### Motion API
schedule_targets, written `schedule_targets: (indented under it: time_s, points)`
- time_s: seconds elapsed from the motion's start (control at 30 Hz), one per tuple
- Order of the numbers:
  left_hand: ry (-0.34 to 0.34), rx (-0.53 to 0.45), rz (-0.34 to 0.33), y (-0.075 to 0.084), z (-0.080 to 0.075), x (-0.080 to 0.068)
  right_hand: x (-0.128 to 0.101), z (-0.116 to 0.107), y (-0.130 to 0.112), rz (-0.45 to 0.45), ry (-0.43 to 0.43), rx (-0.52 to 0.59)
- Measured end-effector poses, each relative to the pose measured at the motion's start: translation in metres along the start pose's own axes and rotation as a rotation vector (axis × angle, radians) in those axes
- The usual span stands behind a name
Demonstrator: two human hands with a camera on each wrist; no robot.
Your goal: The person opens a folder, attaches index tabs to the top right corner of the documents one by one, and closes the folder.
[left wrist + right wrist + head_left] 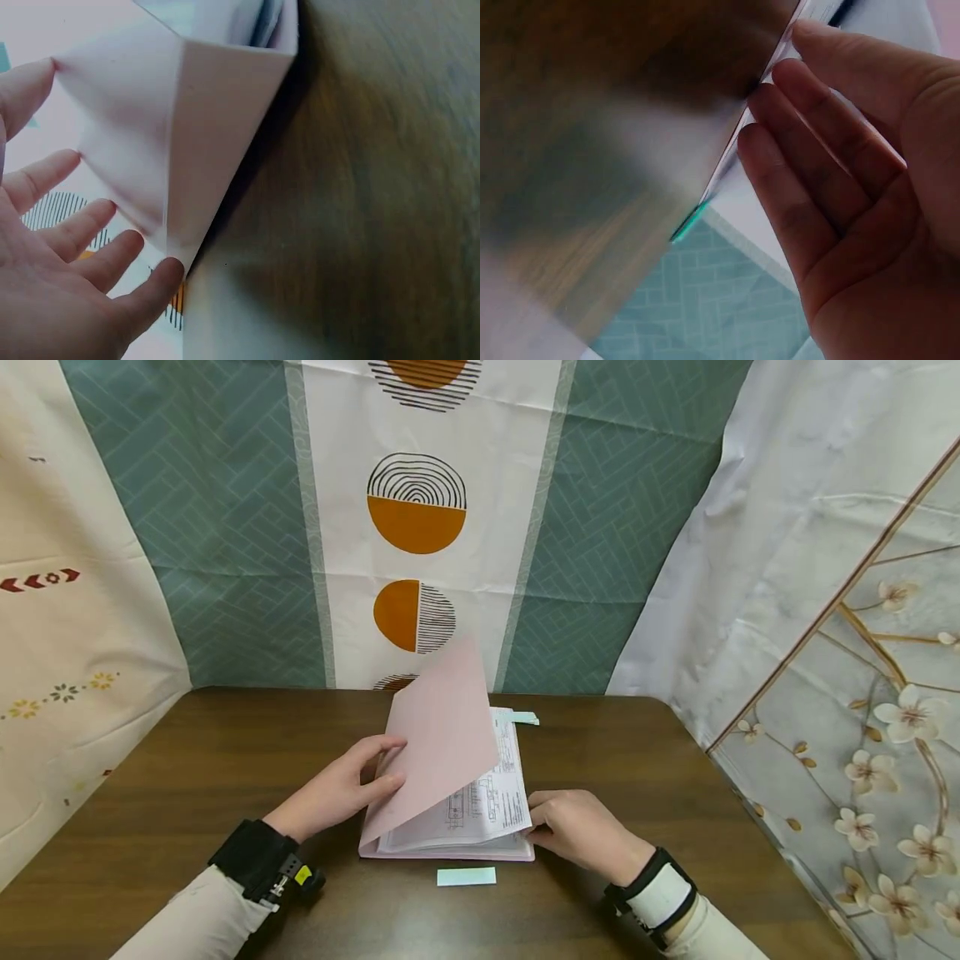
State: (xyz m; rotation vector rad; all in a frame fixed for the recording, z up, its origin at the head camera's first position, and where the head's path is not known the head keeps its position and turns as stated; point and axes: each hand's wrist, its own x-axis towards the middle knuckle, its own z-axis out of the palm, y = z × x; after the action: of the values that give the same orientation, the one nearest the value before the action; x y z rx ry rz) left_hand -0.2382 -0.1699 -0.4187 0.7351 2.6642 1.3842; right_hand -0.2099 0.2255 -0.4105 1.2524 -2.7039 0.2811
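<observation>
Partly hidden by the lifted pink cover (pixel 438 735), which the left hand (pixel 341 793) pinches, the printed pages (pixel 480 806) meet the right hand's (pixel 581 827) straight fingers.

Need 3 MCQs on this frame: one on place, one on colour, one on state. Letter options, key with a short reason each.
1. Where does the nearer pale green strip lie?
A. on the table in front of the pink folder
B. inside the folder
C. under the left hand

2. What colour is the lifted folder cover?
A. blue
B. pink
C. yellow

3. What state is the folder in?
A. shut flat
B. partly open, cover raised
C. standing upright on the table

Key: 1 A, the strip sits on bare wood just in front of the folder's near edge. 2 B, the raised flap is pale pink. 3 B, the left hand holds the cover up, printed sheets show beneath, and the right hand rests at the folder's edge.
</observation>
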Motion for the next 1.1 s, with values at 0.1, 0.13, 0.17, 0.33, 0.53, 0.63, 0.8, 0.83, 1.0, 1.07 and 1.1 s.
schedule_targets:
  time_s: [0.1, 0.13, 0.17, 0.33, 0.53, 0.63, 0.8, 0.83, 1.0, 1.07, 1.1]
  points:
    - [-0.011, 0.057, 0.032, -0.001, 0.003, 0.001, 0.000, -0.001, 0.003, 0.019, 0.000, -0.022]
    - [-0.015, 0.079, 0.043, -0.001, 0.005, 0.003, -0.001, -0.001, 0.005, 0.025, 0.000, -0.028]
    - [-0.019, 0.104, 0.056, -0.001, 0.006, 0.004, -0.001, -0.002, 0.006, 0.032, -0.004, -0.033]
    - [-0.043, 0.218, 0.063, 0.001, 0.012, 0.009, -0.002, -0.006, 0.018, 0.058, -0.024, -0.011]
    - [-0.058, 0.320, 0.053, 0.002, 0.019, 0.013, -0.008, -0.013, 0.035, 0.107, -0.005, -0.050]
    - [-0.062, 0.378, 0.062, 0.006, 0.020, 0.013, -0.010, -0.014, 0.037, 0.133, 0.035, -0.097]
    - [-0.063, 0.457, 0.085, 0.015, 0.022, 0.011, -0.002, -0.010, 0.027, 0.146, 0.130, -0.131]
    - [-0.065, 0.473, 0.091, 0.016, 0.022, 0.011, 0.001, -0.009, 0.024, 0.145, 0.133, -0.124]
    - [-0.086, 0.532, 0.081, 0.020, 0.026, 0.009, 0.014, 0.001, 0.010, 0.148, 0.050, -0.070]
    - [-0.094, 0.543, 0.071, 0.021, 0.027, 0.008, 0.019, 0.005, 0.007, 0.155, 0.012, -0.062]
    - [-0.097, 0.547, 0.071, 0.022, 0.027, 0.008, 0.022, 0.007, 0.006, 0.158, -0.001, -0.058]
